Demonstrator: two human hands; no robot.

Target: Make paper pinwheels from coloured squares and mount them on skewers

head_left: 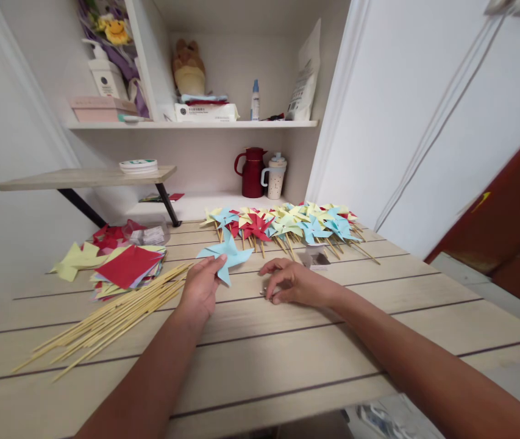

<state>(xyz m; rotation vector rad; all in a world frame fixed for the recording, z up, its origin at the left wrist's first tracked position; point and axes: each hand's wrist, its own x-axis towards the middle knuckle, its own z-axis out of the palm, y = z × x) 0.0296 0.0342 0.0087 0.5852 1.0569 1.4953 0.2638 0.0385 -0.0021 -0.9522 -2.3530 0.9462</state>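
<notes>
My left hand point(201, 286) pinches a light blue paper pinwheel point(227, 255) between thumb and fingers, a little above the table. No stick shows on this pinwheel. To its right, my right hand point(289, 281) is low over the table with thumb and forefinger brought together. Tiny shiny metal pieces point(263, 293) lie at those fingertips; they are too small to name, and whether one is gripped is hard to see. Just beyond the right hand is a small clear plastic box point(317, 258) with dark contents.
Pinwheels on sticks point(282, 225) lie heaped at the back. Wooden sticks point(122, 317) spread across the left, beside stacked coloured paper squares point(129, 266) and a yellow folded paper point(74, 261). Behind stand a raised wooden shelf point(81, 178), a red jug point(253, 174) and a tumbler point(276, 178).
</notes>
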